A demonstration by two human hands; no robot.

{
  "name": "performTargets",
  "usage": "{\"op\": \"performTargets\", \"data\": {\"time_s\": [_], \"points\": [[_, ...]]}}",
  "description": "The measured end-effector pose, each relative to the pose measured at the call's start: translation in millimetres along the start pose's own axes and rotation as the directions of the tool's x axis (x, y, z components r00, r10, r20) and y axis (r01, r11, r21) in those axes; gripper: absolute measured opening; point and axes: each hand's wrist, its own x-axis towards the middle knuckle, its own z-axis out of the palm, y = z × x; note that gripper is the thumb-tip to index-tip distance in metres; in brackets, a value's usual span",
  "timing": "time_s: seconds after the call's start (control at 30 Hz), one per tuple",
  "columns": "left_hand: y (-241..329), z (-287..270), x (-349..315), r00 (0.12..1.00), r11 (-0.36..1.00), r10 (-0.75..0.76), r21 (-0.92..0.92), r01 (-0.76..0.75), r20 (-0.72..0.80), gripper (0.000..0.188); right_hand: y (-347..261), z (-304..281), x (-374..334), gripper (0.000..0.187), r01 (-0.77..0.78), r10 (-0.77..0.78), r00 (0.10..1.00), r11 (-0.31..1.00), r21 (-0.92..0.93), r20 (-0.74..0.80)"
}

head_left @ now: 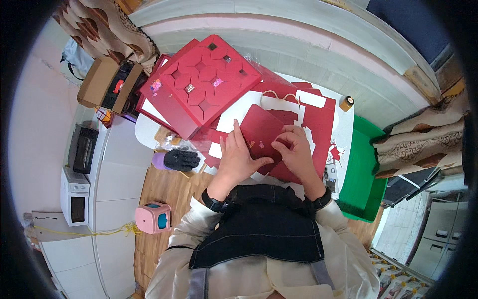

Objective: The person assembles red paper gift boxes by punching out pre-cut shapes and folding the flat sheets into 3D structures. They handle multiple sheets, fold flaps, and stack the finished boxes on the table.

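Note:
A dark red card piece (260,127) with a rounded upper edge lies before me on the table. Small pink and gold flower decorations (262,145) show on its lower part. My left hand (236,155) rests along the card's left side, fingers stretched up and thumb reaching over its lower edge. At the card's right edge is my right hand (298,152), its thumb and fingertips pinched together. Whatever lies between those fingertips is too small to make out. Beneath and around the card spread more red card sheets (319,119) and white sheets.
A large red box with an octagon-patterned insert (203,74) stands at the table's back left. Nearer are a black and purple glove (180,160) and clear plastic. A small amber bottle (347,103) stands at the right, beside a green bin (366,189). A pink stool (152,217) is on the floor.

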Motion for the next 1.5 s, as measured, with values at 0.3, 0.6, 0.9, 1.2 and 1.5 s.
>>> {"op": "performTargets", "data": {"time_s": [0.3, 0.6, 0.9, 1.2, 1.5], "points": [[-3, -12, 14, 0.973, 0.970, -0.061, -0.218, 0.111, 0.223, 0.147, -16, 13, 13, 0.010, 0.047, -0.049, 0.999, 0.990, 0.134, 0.014], [-17, 9, 16, 0.994, 0.929, 0.050, -0.370, -0.010, 0.097, 0.136, -25, 38, 15, 0.013, 0.156, -0.142, 0.987, 0.951, 0.267, -0.068], [-30, 10, 17, 0.951, 0.804, 0.149, -0.593, 0.043, 0.270, 0.093, -27, 22, 25, 0.031, 0.336, -0.350, 0.921, 0.936, 0.108, 0.170], [-51, -3, 1, 0.984, 0.084, 0.002, -0.981, 0.175, 0.176, 0.042, -10, 0, 16, 0.057, -0.031, 0.008, 0.996, 0.968, 0.248, 0.092], [-36, 3, 9, 0.974, -0.147, -0.112, -0.973, 0.178, 0.196, 0.039, -3, 10, 5, 0.065, -0.178, 0.056, 0.976, 0.767, 0.617, 0.211]]}}
